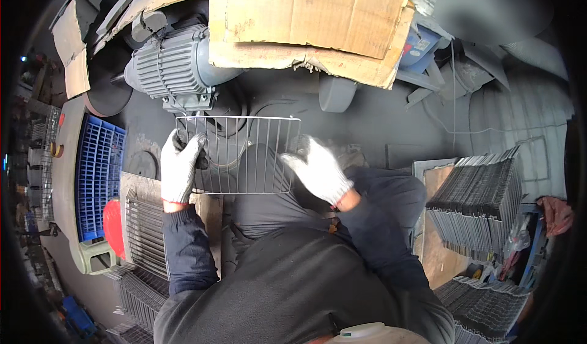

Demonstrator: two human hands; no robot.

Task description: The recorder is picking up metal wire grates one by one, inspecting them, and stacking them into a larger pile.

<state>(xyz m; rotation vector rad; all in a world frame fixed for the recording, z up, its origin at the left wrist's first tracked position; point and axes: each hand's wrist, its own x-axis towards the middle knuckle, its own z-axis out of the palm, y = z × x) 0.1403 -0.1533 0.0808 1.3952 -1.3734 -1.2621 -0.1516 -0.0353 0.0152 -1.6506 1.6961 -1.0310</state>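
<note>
A wire rack [247, 154], a rectangular metal frame with thin parallel bars, is held up in front of my lap. My left hand [181, 165], in a white glove with dark fingertips, closes on its left edge. At the opposite edge, my gloved right hand [318, 170] grips the rack, with the thumb lying across the bars. Motion slightly blurs the right glove. Beyond the rack stands a grey finned electric motor [168, 63], partly covered by cardboard.
Stacks of similar wire racks stand to my right [477, 203], lower right [483, 307] and left [145, 237]. A blue plastic crate [99, 176] and a red round object [114, 229] are at the left. Cardboard sheets [312, 20] overhang the far side. A thin cable [495, 131] hangs at right.
</note>
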